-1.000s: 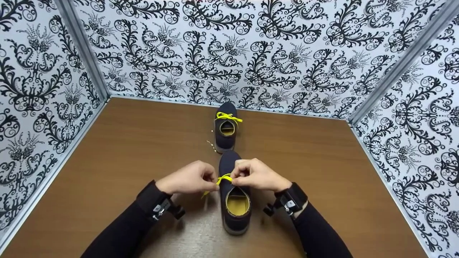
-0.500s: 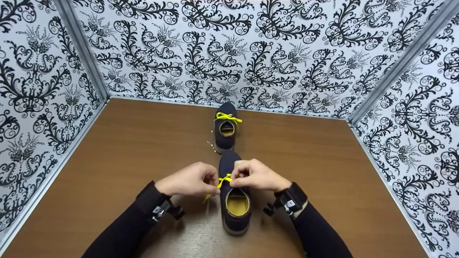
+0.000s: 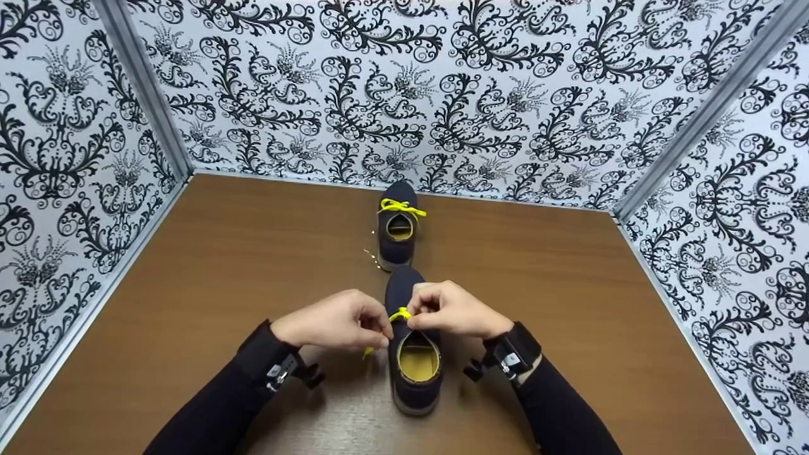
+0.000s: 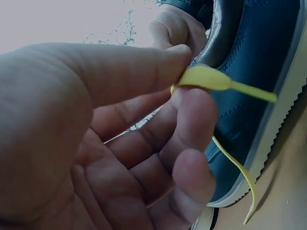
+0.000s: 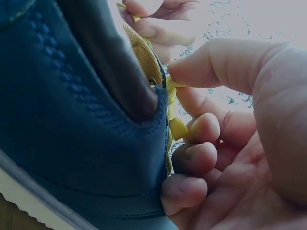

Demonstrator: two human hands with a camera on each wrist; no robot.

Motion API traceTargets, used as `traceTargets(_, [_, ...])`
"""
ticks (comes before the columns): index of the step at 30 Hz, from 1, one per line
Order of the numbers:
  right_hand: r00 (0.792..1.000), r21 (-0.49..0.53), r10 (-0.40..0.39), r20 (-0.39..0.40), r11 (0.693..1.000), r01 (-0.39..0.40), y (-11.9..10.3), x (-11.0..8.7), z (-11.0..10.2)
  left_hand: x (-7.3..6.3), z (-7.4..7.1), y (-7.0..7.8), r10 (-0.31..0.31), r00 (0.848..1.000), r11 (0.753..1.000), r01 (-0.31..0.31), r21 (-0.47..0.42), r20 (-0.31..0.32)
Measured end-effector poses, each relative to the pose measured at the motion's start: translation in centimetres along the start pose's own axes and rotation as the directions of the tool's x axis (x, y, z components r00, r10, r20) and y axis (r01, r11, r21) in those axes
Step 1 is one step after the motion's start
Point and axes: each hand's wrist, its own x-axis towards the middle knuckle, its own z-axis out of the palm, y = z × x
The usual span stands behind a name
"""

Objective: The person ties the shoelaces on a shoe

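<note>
A dark sneaker with a yellow insole sits in front of the person, toe pointing away. My left hand is at its left side and pinches the yellow shoelace between thumb and index finger, a tip sticking out past them. Another lace end dangles over the shoe's side in the left wrist view. From the right, my right hand pinches lace over the shoe's tongue, its other fingers curled against the upper. The knot itself is partly hidden by the fingers.
A matching dark shoe with its yellow lace in a bow stands just beyond the near one, toward the back wall. Patterned panels enclose the brown wooden table on three sides.
My left hand has shifted slightly right and down, closer to the shoe, and less lace shows between the two hands. My right hand and both shoes stay nearly still.
</note>
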Motion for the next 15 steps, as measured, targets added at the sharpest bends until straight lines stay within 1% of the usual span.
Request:
traceTargets(5, [1.0,-0.009,-0.006,-0.005,1.0,0.006,-0.02,0.04,0.01,-0.18,-0.29,0.07,0.033,0.999,0.999,-0.033,0.024,0.004])
traceTargets(7, [1.0,-0.009,-0.005,-0.006,1.0,0.005,0.01,0.08,0.02,-0.18,-0.35,0.07,0.037,0.999,0.999,-0.037,0.03,0.004])
traceTargets(12, [1.0,-0.011,-0.002,-0.005,1.0,0.002,0.03,0.07,0.04,0.04,-0.18,0.11,0.029,0.999,0.999,-0.028,0.036,-0.021])
traceTargets(15, [1.0,-0.013,-0.008,0.0,1.0,0.008,-0.01,0.07,0.04,0.03,-0.03,0.05,0.026,0.999,0.999,-0.025,0.021,-0.039])
